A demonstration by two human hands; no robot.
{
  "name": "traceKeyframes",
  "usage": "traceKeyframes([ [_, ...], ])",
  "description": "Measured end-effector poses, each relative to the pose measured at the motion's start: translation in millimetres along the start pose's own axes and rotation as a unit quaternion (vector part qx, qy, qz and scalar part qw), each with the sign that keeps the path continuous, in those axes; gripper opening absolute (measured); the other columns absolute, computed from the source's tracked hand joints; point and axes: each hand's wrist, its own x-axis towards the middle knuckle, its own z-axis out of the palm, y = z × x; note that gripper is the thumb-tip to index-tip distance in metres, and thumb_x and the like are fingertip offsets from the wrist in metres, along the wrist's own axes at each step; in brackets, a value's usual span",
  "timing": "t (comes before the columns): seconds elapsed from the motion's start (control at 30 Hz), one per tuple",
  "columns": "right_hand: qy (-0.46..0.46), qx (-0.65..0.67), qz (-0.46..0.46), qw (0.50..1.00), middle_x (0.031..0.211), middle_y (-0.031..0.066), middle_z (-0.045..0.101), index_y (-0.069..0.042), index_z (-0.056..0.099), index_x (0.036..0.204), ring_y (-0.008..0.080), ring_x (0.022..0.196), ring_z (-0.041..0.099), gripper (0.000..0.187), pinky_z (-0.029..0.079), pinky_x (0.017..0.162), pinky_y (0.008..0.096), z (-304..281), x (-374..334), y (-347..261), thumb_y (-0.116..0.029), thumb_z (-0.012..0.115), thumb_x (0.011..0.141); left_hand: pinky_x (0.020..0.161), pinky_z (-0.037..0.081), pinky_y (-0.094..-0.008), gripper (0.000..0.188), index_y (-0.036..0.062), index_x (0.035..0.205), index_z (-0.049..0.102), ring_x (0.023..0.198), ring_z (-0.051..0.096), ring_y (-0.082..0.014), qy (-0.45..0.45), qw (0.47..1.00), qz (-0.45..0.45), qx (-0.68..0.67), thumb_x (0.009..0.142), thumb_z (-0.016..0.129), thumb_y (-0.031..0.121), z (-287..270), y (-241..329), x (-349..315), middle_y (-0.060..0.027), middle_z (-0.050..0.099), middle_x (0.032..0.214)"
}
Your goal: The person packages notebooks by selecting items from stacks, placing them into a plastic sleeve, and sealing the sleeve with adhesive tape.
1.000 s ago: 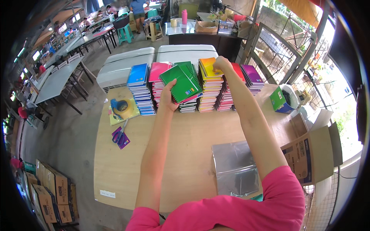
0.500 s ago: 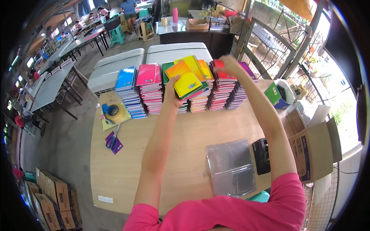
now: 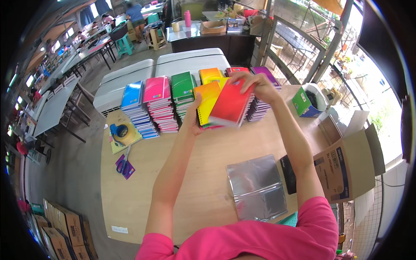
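Note:
My left hand (image 3: 195, 115) is closed around a small bundle of spiral notebooks, with a yellow-orange notebook (image 3: 206, 99) uppermost. A red notebook (image 3: 230, 104), tilted, is gripped at its upper edge by my right hand (image 3: 259, 85). It overlaps the right side of the bundle. Behind my hands stand tall stacks of spiral notebooks in a row: a blue stack (image 3: 133, 96), a pink stack (image 3: 157, 89), a green stack (image 3: 183, 84), an orange-yellow stack (image 3: 209, 74), a red stack (image 3: 236, 70) and a purple stack (image 3: 265, 74). My hands partly hide the three rightmost.
Clear plastic sleeves (image 3: 256, 187) lie on the table (image 3: 199, 182) beside a black box (image 3: 287, 173). At left are a tape roll (image 3: 123, 131) and scissors (image 3: 124, 161). A cardboard box (image 3: 346, 169) and a green-white container (image 3: 305, 102) stand at right.
My right hand has taken a red notebook from the red stack and brought it left and nearer, over the bundle in my left hand. The view has shifted slightly.

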Motion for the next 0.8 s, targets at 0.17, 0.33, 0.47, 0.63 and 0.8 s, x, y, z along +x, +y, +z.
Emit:
traceKeyframes([
  [0.17,0.121,-0.263,0.143,0.946,0.137,0.0148,0.054,-0.009,0.067,0.120,0.0333,0.135,0.042,0.049,0.029,0.115,0.0426,10,4,-1,0.003,0.057,0.074,0.087,0.057,-0.0460,0.047,-0.0002,0.129,0.048,0.101,0.067,-0.0286,0.052,0.995,-0.059,0.064,0.090,0.065,0.020,-23,-33,-17,-0.0161,0.062,0.120],
  [0.33,0.164,-0.697,0.292,0.634,0.135,0.0135,0.058,-0.015,0.058,0.134,0.0314,0.129,0.050,0.051,0.035,0.109,0.0479,-43,-91,45,-0.015,0.065,0.083,0.087,0.058,-0.0443,0.047,-0.0007,0.128,0.049,0.101,0.066,-0.0280,0.044,0.998,-0.042,-0.003,0.089,0.065,0.018,-31,-72,-15,-0.0156,0.063,0.117],
  [0.47,0.315,-0.478,0.322,0.754,0.113,0.0139,0.070,-0.012,0.066,0.125,0.0312,0.104,0.067,0.040,0.050,0.091,0.0424,-66,-115,20,-0.008,0.063,0.085,0.091,0.056,-0.0449,0.047,-0.0026,0.130,0.046,0.105,0.065,-0.0287,0.042,0.999,-0.021,0.027,0.091,0.062,0.019,-32,-83,-24,-0.0169,0.062,0.120],
  [0.63,0.434,-0.450,0.115,0.772,0.097,0.0130,0.073,0.000,0.066,0.110,0.0238,0.086,0.070,0.022,0.054,0.078,0.0341,4,-108,-50,0.001,0.056,0.090,0.091,0.055,-0.0441,0.045,-0.0010,0.128,0.049,0.105,0.065,-0.0276,0.088,0.996,-0.005,0.035,0.090,0.064,0.020,-27,-103,-54,-0.0147,0.063,0.117],
  [0.8,0.216,-0.175,0.052,0.959,0.101,0.0114,0.072,-0.002,0.069,0.102,0.0201,0.104,0.065,0.025,0.049,0.094,0.0338,83,-128,-97,0.010,0.055,0.085,0.094,0.054,-0.0461,0.057,-0.0015,0.131,0.048,0.109,0.064,-0.0282,0.041,0.993,-0.110,-0.005,0.093,0.064,0.037,-28,-147,-86,-0.0165,0.062,0.122],
])
